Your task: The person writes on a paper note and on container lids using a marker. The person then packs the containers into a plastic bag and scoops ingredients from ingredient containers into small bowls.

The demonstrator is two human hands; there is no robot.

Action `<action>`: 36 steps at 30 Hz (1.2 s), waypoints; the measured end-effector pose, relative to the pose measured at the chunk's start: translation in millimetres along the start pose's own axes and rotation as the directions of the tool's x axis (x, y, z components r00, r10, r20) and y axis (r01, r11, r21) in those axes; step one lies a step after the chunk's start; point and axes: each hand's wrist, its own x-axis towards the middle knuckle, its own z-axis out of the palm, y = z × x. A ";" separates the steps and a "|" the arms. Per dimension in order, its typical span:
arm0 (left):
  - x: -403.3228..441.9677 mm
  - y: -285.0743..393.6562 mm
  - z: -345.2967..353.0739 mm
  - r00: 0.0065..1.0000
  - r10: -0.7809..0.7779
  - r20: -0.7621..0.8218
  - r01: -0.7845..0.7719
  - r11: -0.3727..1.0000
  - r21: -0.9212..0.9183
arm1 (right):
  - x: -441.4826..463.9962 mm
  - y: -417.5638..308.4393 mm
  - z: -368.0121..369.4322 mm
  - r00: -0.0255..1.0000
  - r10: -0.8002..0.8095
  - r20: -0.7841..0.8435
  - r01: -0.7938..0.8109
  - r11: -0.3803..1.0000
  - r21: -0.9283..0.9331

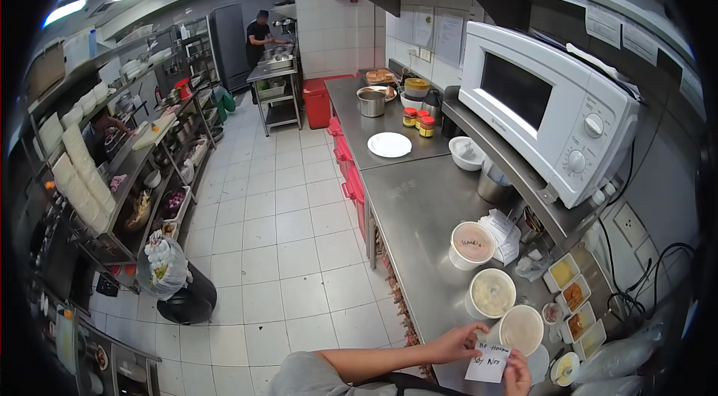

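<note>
Matt paper note (488,368), smooth metal counter (411,201)

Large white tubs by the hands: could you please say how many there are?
3: the nearest tub beside the note, the middle tub just beyond, and the farthest tub beside papers.

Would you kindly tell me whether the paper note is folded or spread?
Spread: the paper note faces the camera, handwriting showing, between the left hand and right hand.
</note>
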 end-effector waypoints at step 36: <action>39.1 119.1 399.6 0.710 0.218 0.669 -0.214 0.973 -0.090 | -275.3 -90.1 -319.8 0.880 -0.202 -0.430 0.131 0.973 -0.188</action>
